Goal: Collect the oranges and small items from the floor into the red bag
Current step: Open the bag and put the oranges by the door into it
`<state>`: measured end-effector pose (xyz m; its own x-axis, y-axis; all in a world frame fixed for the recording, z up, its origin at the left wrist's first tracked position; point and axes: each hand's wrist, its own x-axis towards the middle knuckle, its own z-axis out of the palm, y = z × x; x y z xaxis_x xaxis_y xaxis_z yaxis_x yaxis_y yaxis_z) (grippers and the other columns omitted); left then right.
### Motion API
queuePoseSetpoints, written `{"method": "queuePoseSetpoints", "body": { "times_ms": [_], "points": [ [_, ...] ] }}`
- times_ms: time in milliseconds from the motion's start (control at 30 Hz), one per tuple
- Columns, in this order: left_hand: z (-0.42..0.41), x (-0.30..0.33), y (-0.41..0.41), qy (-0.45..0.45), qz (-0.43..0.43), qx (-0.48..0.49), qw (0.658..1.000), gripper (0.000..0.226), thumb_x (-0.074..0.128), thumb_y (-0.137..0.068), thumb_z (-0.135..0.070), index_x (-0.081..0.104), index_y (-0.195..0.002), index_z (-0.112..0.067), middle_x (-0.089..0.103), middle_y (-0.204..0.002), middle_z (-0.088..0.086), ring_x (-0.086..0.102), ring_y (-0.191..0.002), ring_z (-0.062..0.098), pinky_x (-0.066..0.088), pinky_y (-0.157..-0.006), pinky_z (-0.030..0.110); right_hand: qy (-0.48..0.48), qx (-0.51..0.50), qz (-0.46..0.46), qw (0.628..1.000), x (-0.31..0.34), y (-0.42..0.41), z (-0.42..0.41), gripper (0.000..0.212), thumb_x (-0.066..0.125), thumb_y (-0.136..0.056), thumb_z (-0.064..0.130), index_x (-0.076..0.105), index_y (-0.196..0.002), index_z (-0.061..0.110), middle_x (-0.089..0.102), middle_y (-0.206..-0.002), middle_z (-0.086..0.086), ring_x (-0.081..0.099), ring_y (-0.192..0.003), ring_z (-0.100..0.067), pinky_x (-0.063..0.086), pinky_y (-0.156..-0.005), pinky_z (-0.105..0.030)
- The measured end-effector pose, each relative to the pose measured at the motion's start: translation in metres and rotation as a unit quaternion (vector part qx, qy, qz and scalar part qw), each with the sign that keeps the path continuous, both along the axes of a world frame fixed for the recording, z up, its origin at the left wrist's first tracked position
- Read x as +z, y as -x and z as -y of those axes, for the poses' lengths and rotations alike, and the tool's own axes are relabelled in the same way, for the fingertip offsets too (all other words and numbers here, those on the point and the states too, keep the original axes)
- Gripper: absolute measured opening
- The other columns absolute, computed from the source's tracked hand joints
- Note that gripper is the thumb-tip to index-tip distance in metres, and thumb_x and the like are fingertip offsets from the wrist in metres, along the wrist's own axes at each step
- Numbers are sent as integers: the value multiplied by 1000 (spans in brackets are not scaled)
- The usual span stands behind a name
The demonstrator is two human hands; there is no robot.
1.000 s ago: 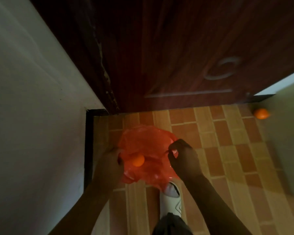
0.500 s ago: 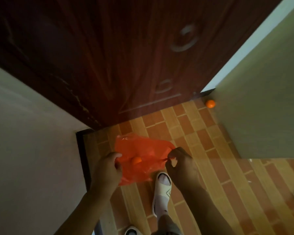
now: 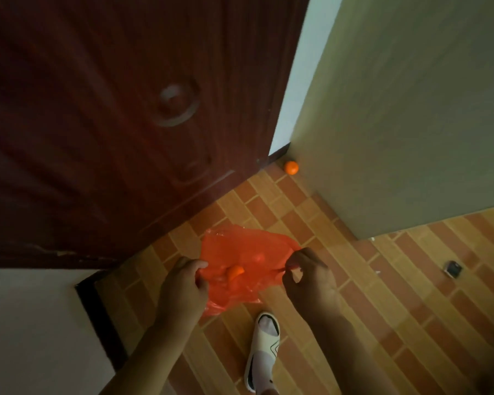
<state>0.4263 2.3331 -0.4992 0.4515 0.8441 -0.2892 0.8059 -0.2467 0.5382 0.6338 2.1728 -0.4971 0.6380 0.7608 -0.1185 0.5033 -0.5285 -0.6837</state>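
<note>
The red bag hangs between both hands above the tiled floor, its mouth stretched roughly left to right and its body sagging down toward the person's sandal. It is thin, crinkled, see-through plastic. The left hand grips the left edge with curled fingers; the right hand pinches the right edge between thumb and fingertips. Inside, one small round orange shows at the open mouth, and a paler rounded shape shows through the film beside it. A second orange lies on the floor in the corner where the dark wooden door meets the wall. A small dark item lies on the tiles well to the right.
</note>
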Motion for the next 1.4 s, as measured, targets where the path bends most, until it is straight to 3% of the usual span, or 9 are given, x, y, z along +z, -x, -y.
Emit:
{"method": "queuePoseSetpoints", "body": {
  "times_ms": [233,367,500,833,1167,1400],
  "points": [
    [-9,-4,-95,-5,-4,-56,998,34,70,-83,0,75,-112,-15,67,-114,3,67,-103,24,57,-86,37,3,-49,-2,999,-6,-73,15,25,75,-72,0,69,-86,20,59,-99,11,59,-75,-7,49,-66,-23],
    [-14,-8,-145,-12,8,-76,997,33,70,-84,2,75,-111,-16,68,-114,4,68,-104,25,56,-85,38,6,-71,5,997,-10,-109,19,23,75,-74,4,69,-87,22,57,-101,11,63,-79,-13,54,-66,-37],
    [-22,-17,-183,-3,6,-87,996,32,70,-87,0,75,-114,-16,69,-119,5,67,-108,27,56,-87,41,8,-95,6,995,-13,-136,18,25,74,-74,3,67,-86,24,57,-100,11,62,-80,-12,53,-66,-35],
    [-53,-48,-242,26,16,-145,989,32,69,-90,-4,73,-117,-21,66,-118,-4,65,-104,16,49,-80,25,14,-149,4,989,-42,-174,6,25,73,-73,4,68,-88,23,57,-100,12,63,-80,-12,55,-66,-37],
    [-95,-84,-300,13,14,-226,974,34,71,-87,-6,73,-115,-25,69,-116,-2,68,-104,20,56,-82,34,18,-222,44,974,-70,-214,-21,22,74,-76,1,67,-88,19,58,-99,7,57,-73,-12,51,-62,-33],
    [-95,-116,-328,9,10,-220,975,32,73,-87,-6,73,-114,-24,69,-113,-4,67,-101,17,46,-79,24,23,-247,15,969,-123,-227,-25,24,75,-73,0,68,-86,19,57,-100,10,58,-74,-12,51,-59,-34]
  ]
}}
